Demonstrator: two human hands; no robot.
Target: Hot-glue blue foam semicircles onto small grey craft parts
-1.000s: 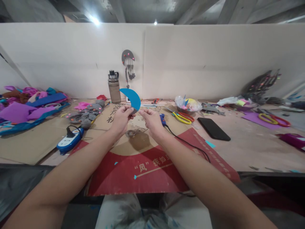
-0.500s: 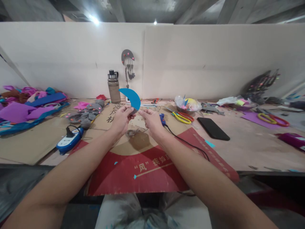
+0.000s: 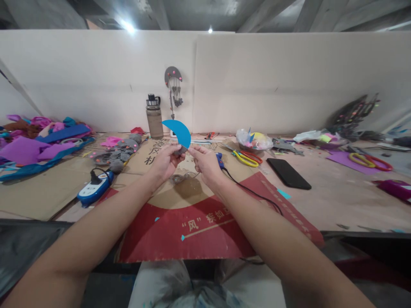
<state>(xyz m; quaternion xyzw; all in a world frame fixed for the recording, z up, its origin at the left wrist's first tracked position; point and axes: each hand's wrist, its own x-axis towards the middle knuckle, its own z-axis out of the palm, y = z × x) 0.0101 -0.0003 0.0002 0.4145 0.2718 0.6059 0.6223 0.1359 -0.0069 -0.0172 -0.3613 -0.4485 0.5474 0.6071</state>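
A blue crescent-shaped piece [image 3: 180,132], which looks like felt, is held up above the cardboard [image 3: 141,246]. My left hand [image 3: 168,162] pinches its lower end between thumb and fingers, and a bit of dark grey shows there. At the lower right edge of the crescent, the fingertips of my right hand [image 3: 205,162] are pinched together on it. Below and between the hands lies a small coil of thin cord [image 3: 178,178]. The blue glue gun [image 3: 220,160] is partly hidden behind my right hand, its black cable trailing to the right.
Yellow- and red-handled scissors [image 3: 247,158] and a black phone [image 3: 288,173] lie on the right. A power strip [image 3: 95,188], grey felt pieces [image 3: 117,154] and a heap of coloured felt [image 3: 28,147] are on the left. A bottle [image 3: 154,117] stands by the wall.
The view has shifted very slightly. Both hands keep nearly the same pose around the blue crescent.
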